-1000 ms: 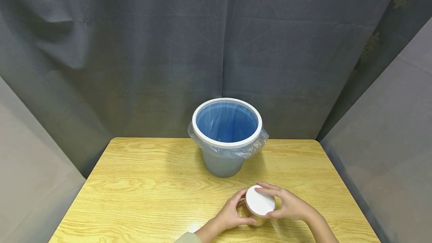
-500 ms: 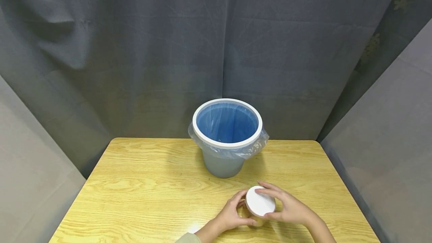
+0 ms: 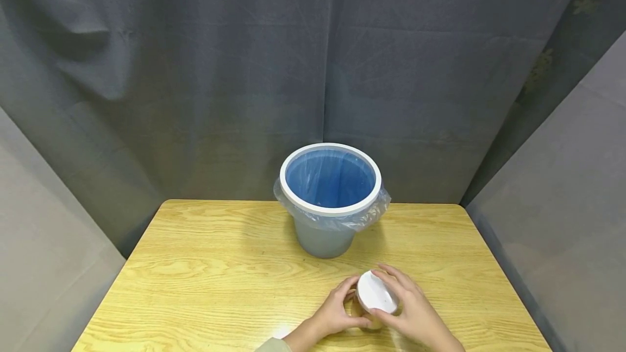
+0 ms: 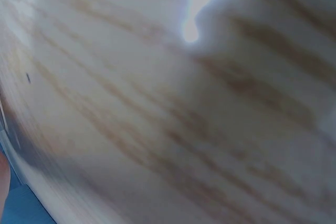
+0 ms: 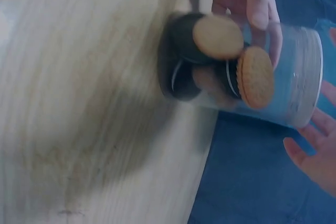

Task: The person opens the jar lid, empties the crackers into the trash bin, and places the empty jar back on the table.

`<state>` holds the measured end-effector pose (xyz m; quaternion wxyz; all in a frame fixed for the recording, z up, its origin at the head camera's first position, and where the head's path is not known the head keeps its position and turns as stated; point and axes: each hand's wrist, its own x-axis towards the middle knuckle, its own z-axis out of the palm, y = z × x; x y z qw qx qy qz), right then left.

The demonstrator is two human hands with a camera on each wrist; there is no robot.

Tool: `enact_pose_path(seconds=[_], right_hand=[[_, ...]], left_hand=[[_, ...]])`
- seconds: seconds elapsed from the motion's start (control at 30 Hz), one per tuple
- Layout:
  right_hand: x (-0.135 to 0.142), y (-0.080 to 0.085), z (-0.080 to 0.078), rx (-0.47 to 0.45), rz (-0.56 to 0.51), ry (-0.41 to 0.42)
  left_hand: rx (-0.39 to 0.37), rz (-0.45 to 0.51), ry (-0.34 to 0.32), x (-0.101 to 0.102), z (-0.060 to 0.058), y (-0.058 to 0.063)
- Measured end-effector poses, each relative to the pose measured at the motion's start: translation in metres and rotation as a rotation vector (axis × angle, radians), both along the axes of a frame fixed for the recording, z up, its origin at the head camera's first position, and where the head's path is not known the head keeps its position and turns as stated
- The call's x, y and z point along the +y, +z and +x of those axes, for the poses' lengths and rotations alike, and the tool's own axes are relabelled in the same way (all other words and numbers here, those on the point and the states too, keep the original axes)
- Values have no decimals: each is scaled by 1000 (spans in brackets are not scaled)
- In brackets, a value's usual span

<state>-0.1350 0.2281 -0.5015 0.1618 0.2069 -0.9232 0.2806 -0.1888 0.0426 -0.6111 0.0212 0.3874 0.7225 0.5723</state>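
Note:
A clear jar with a white lid stands on the wooden table near the front, right of the middle. Several sandwich cookies, some dark and some pale, show through its wall in the right wrist view. My left hand grips the side of the jar, thumb in front and fingers behind. From the right, my right hand holds the rim of the lid between thumb and fingers. The left wrist view has mostly blurred tabletop, with a bit of finger at its left edge.
Behind the jar stands a grey bin with a white rim and a clear plastic liner hanging over it. The wooden table ends at grey curtains at the back, with pale panels on both sides.
My right hand has turned on the lid, its wrist swinging left and toward the front edge. The left hand and the jar stay in place.

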Motion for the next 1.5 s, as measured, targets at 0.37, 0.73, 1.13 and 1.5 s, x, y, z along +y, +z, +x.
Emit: enact_pose_path(seconds=[0.37,0.73,1.13,1.5], right_hand=[[-9,-6,3,13,20,-151],[-12,-5,3,-47,39,-197],[-14,-6,2,7,73,-194],[-10,-7,-1,25,110,-168]], left_hand=[[-18,-14,1,-1,0,1],[-23,-4,-6,0,-1,-1],[-24,-19,5,0,2,2],[-60,-14,-5,-1,1,2]])
